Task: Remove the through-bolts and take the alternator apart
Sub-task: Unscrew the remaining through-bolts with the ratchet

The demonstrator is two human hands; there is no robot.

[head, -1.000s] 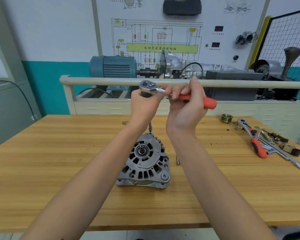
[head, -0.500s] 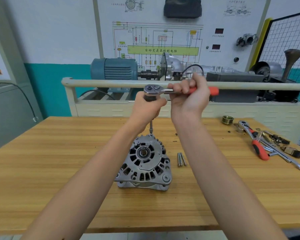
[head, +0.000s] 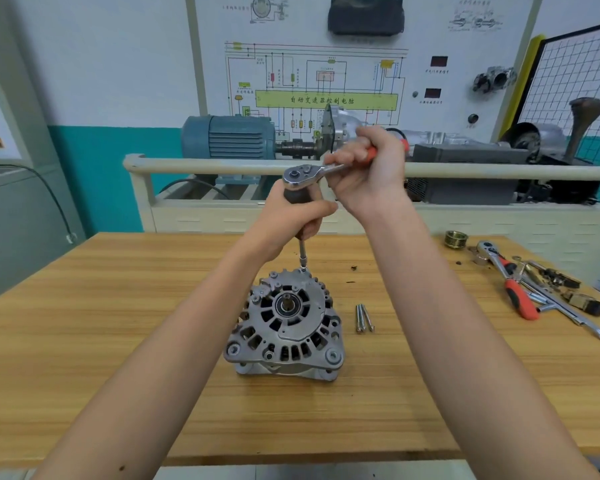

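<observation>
Your right hand (head: 364, 168), gripping the ratchet (head: 321, 169), has swung its red handle away from you; your left hand (head: 297, 216) still clasps the extension. The socket seems seated on a through-bolt at the far edge of the alternator (head: 284, 323), mid-tabletop (head: 84, 341), so loosening continues; removed bolts (head: 363, 318) lie just beside it.

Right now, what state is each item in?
Alternator: upright on workbench, housing assembled.
Ratchet: extension seated on rear through-bolt.
Left hand: grips extension.
Right hand: grips ratchet handle.
Removed bolts: lying loose beside alternator.
Spare ratchet: lying idle.
</observation>
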